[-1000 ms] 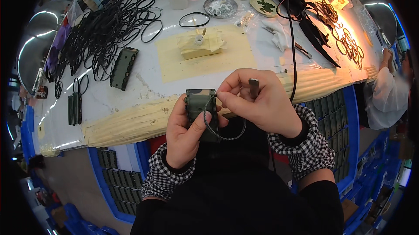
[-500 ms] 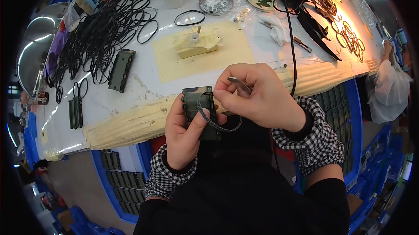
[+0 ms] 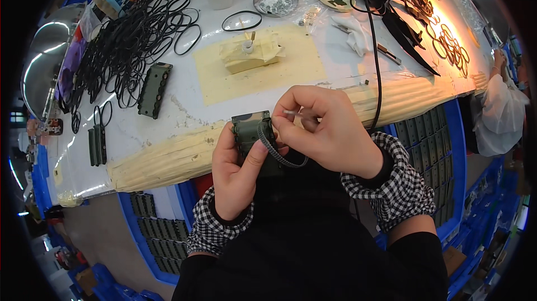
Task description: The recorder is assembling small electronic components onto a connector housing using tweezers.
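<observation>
My left hand [image 3: 232,175] is wrapped round a dark green case with a camouflage-patterned upper edge [image 3: 250,124], its thumb pressed on the front. A dark braided cord [image 3: 278,156] makes a loop over the case's front and hangs out at its right side. My right hand [image 3: 321,130] is closed beside the case's upper right edge, thumb and forefinger pinched together there. A slim metal tool [image 3: 302,114] lies in the curl of its fingers; its kind is not clear. What the fingertips pinch is too small to make out.
A padded table edge [image 3: 162,155] runs just beyond my hands. On the table are a heap of black cords [image 3: 120,49], another green case [image 3: 155,90], a yellow block with a small cup [image 3: 251,60] and a metal dish [image 3: 276,1]. Blue trays [image 3: 131,217] of green cases stand below.
My right hand has shifted slightly down and left, and the metal tool in it has turned. The cord loop sits a little closer to the case's right side.
</observation>
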`<state>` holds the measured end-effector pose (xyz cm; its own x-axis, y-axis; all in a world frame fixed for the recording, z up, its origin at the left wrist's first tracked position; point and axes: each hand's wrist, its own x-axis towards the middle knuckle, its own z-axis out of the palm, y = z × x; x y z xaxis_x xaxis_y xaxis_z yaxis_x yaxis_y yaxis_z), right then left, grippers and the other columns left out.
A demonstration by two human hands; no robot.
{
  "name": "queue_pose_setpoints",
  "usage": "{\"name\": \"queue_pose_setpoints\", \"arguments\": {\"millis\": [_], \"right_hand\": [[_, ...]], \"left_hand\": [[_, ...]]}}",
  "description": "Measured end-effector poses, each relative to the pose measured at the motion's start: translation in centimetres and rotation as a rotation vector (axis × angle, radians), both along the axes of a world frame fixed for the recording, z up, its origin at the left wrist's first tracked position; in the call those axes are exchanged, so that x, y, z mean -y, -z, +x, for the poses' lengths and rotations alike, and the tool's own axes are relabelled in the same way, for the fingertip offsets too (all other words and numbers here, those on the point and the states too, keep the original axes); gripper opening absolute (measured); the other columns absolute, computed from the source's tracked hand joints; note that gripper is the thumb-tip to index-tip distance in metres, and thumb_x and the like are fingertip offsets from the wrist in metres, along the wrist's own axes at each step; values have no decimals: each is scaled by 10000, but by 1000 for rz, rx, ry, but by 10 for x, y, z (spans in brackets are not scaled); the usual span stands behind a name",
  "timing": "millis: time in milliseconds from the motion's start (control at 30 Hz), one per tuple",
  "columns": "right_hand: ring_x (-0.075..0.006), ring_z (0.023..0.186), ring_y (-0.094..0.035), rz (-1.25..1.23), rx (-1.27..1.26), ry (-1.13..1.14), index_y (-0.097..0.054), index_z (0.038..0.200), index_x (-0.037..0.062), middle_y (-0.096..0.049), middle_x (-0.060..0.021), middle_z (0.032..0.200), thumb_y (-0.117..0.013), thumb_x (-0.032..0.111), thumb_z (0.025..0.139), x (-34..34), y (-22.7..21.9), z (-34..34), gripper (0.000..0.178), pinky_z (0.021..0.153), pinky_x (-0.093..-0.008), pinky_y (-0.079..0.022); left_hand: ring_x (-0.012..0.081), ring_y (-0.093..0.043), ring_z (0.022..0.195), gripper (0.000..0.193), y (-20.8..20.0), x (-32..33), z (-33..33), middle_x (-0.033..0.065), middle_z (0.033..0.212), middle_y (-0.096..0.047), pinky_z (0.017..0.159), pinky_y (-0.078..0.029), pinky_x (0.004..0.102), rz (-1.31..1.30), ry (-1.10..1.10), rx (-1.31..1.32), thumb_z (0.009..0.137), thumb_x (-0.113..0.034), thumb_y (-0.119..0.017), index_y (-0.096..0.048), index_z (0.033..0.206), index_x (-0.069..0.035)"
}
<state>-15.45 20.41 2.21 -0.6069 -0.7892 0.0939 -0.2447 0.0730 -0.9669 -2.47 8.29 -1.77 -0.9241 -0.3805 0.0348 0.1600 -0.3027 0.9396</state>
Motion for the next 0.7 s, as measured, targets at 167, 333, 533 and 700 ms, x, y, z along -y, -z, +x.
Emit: {"name": "queue_pose_setpoints", "arguments": {"millis": [167, 333, 533, 700], "right_hand": [[-3, 495, -458, 82, -19, -97, -606, 825, 8, -596, 20, 643, -634, 72, 841, -2, -4, -2, 72, 466, -168, -345], [-17, 557, -539, -54, 44, 40, -630, 830, -2, -632, -9, 758, -627, 28, 847, 5, 7, 13, 34, 474, -165, -363], [-170, 700, -607, -191, 2, 137, -673, 953, -10, -626, -92, 783, -639, -27, 793, 5, 16, 23, 165, 629, -260, -480], [-162, 682, -588, -210, 128, 120, -683, 1031, 5, -602, -83, 790, -631, -38, 810, 5, 16, 28, 231, 622, -248, -461]], "left_hand": [[174, -631, 923, 263, -1, 3, 3, 123, 1041, -619, 813, -538, 322, 96, 30, 0, 955, -55, -496, -439, 1199, 25], [172, -631, 921, 252, -3, 1, 1, 106, 1028, -614, 812, -539, 321, 220, -43, -20, 959, -73, -497, -449, 1190, 14], [171, -629, 930, 269, 5, 8, 2, 95, 1026, -607, 839, -543, 349, 262, 8, -53, 959, -97, -511, -450, 1200, 4], [166, -625, 938, 289, 4, 7, 3, 91, 1058, -596, 855, -543, 361, 289, 14, -51, 960, -109, -514, -448, 1221, -4]]}}
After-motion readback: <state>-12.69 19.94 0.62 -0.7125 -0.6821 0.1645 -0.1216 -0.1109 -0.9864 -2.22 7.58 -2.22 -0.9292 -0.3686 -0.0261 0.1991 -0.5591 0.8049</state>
